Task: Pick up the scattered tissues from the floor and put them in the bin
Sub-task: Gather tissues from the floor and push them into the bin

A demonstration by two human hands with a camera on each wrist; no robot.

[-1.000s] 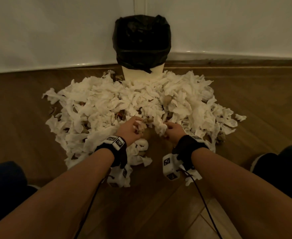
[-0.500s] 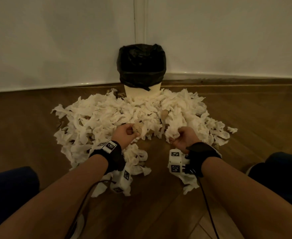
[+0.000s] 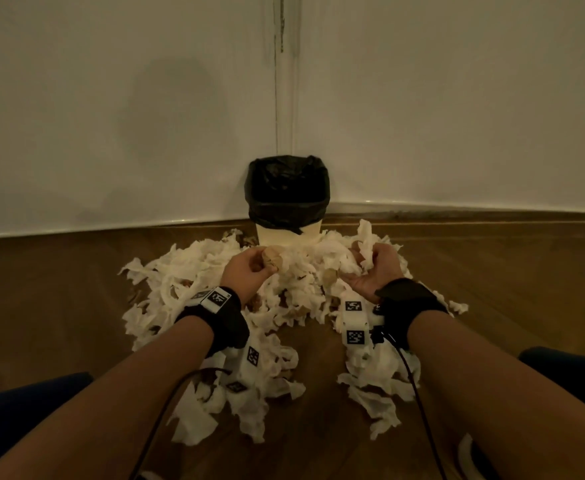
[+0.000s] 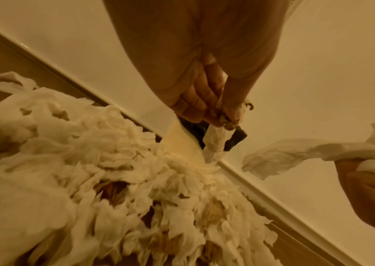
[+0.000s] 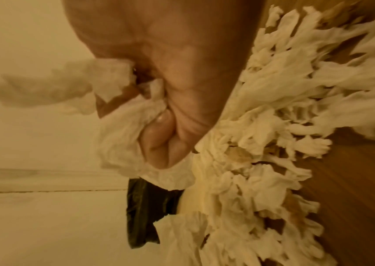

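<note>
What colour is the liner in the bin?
Black; the liner folds over the rim of the cream bin. It shows best in the head view.

Tissues [image 3: 215, 268]: white, some stained tan-brown. Bin [image 3: 286, 233]: cream body, glossy black liner bag [image 3: 287, 188]. Floor [image 3: 492, 271]: brown wood, visible grain. Walls [image 3: 111, 98]: plain off-white, white skirting. Wrist straps [image 3: 230, 323]: black; camera housings [image 3: 355, 320] white with black-and-white square markers. Trousers [image 3: 24, 400]: dark blue.

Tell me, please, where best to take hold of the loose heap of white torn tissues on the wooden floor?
Probably the near fringe of the white torn tissue heap, from above: its strips lie loose and apart on the wooden floor, so fingers could bunch them.
</note>
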